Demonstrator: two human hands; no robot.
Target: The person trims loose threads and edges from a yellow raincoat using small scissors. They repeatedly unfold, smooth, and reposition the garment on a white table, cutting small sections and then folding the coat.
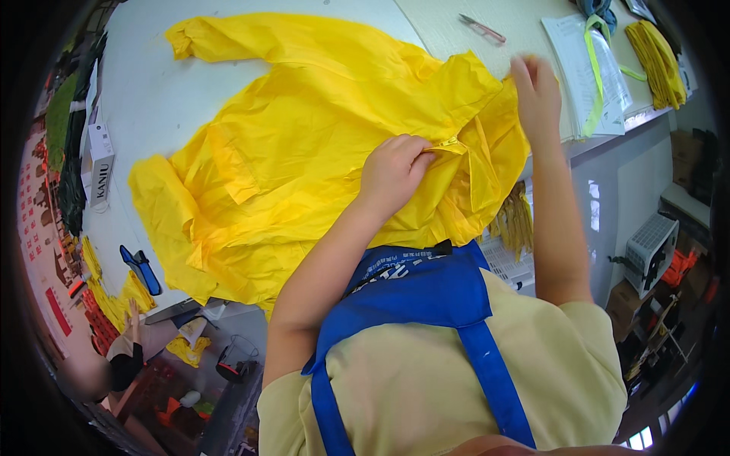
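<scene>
Yellow raincoat (304, 144) spread flat and crumpled across the white table (152, 91), covering most of its middle, one sleeve reaching toward the far left corner and the hem hanging off the near edge. Left hand (391, 171) closed on the raincoat near its right side — fingers curled, thumb and forefinger pinching a fold of fabric at what looks like a zip or seam. Right hand (536, 95) raised at the raincoat's far right edge, blurred with motion, fingers partly extended and touching the fabric; grip cannot be told. Beyond the raincoat's right edge, a stack of white papers (582, 68) with a fluorescent yellow-green strip (597, 83) lying over it, and further right a bundle of folded yellow material (654, 53). Behind the raincoat, toward the table's far side, a small pair of snips with a pinkish handle (481, 29). Left of the raincoat, a white box (100, 163) standing at the table's left rim. Near the raincoat's lower left corner, a blue tool (141, 270) at the table's edge. Below the raincoat, nearest the camera, a blue apron (426, 292) over a pale yellow shirt. Down and left of the raincoat, off the table — another person's raised hand (134, 315), well apart.
</scene>
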